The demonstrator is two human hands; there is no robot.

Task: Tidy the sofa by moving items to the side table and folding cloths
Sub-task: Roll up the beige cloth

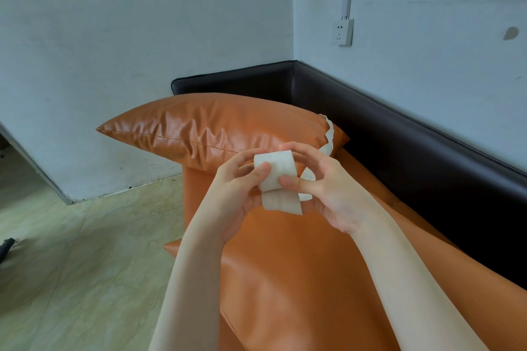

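Observation:
Both my hands hold a long white cloth strip (278, 177) above the orange sofa seat (299, 251). The strip is wound into a small roll between my fingers. My left hand (239, 194) pinches the roll's left side with the thumb on top. My right hand (322, 191) grips its right side, thumb pressed on the front. The strip's loose tail trails back over the right corner of the orange cushion (211, 128) at the sofa's far end.
The sofa has a dark brown back and arm (399, 134) along the white walls. A wall socket (343, 32) hangs above it. Pale tiled floor (85, 251) lies to the left, with a dark object (6, 246) at its left edge.

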